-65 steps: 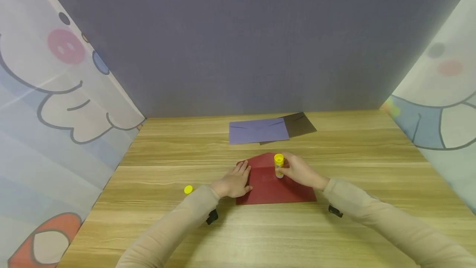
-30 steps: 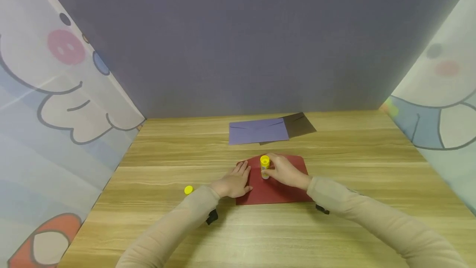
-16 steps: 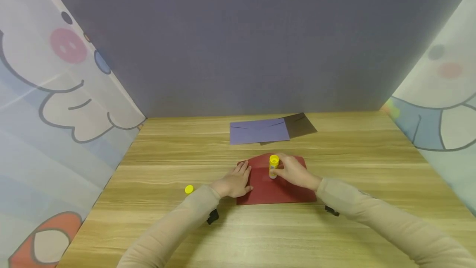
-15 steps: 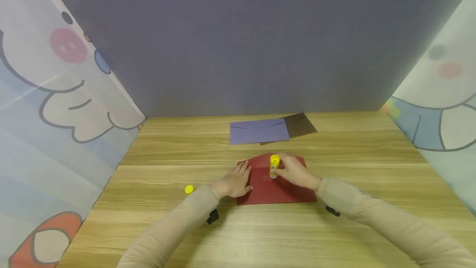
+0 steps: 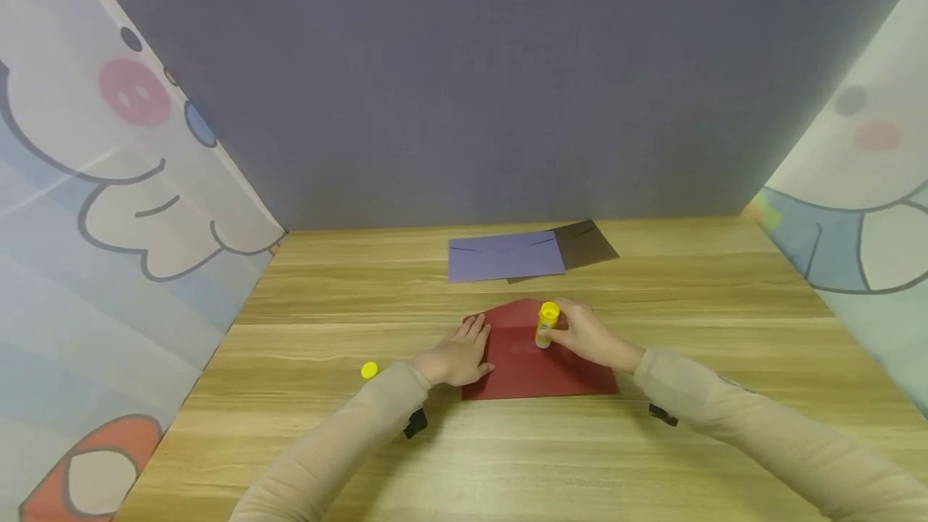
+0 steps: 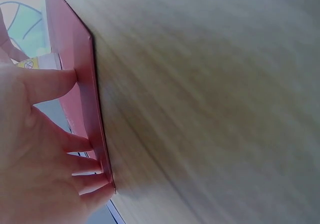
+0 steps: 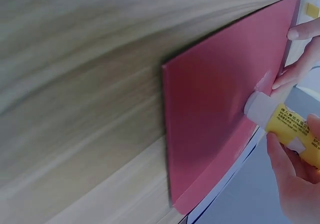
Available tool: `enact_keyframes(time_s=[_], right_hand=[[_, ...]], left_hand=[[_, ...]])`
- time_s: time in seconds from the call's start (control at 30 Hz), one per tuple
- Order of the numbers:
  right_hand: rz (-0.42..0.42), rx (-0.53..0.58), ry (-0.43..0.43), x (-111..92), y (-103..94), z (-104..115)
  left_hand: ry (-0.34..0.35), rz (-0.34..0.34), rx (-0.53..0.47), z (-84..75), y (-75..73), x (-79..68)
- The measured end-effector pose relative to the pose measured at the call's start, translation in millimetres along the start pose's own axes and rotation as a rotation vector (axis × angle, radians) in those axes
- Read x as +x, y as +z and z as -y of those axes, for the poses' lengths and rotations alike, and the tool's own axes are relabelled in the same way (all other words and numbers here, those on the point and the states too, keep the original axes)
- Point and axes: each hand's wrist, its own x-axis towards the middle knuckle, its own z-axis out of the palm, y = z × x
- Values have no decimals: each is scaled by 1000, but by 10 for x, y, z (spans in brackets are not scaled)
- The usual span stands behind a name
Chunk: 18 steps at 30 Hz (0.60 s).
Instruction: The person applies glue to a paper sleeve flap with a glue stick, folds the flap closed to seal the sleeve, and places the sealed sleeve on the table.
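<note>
A dark red envelope (image 5: 518,369) lies on the wooden table with its flap spread toward the far side. Spread over its left edge, my left hand (image 5: 457,354) presses it with straight fingers, as the left wrist view also shows. My right hand (image 5: 586,337) grips a yellow glue stick (image 5: 545,326) between thumb and fingers. The glue stick points white end down and leans slightly, its tip against the envelope. Beside that tip, the right wrist view shows a faint smear of glue (image 7: 262,80) on the red paper.
Behind the red envelope lie a purple envelope (image 5: 505,258) and a dark brown envelope (image 5: 586,245) partly beneath it. A yellow cap (image 5: 370,370) sits left of my left hand. A grey panel (image 5: 500,87) rises at the table's far edge, with cartoon-printed curtains at both sides.
My right hand slid the glue stick left across the envelope, then back right to near where it started. My left hand stays in place on the left edge.
</note>
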Motion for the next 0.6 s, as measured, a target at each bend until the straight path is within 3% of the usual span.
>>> enact_keyframes(time_s=[0.17, 0.33, 0.47, 0.6], right_hand=[[11, 70, 44, 2, -62, -50], [35, 49, 57, 4, -157, -68], [88, -34, 22, -4, -251, -70], [129, -215, -107, -1, -307, -61]], left_hand=[[3, -12, 6, 22, 40, 24], [5, -14, 11, 24, 43, 27], [5, -11, 14, 23, 48, 33], [5, -14, 15, 30, 55, 41]])
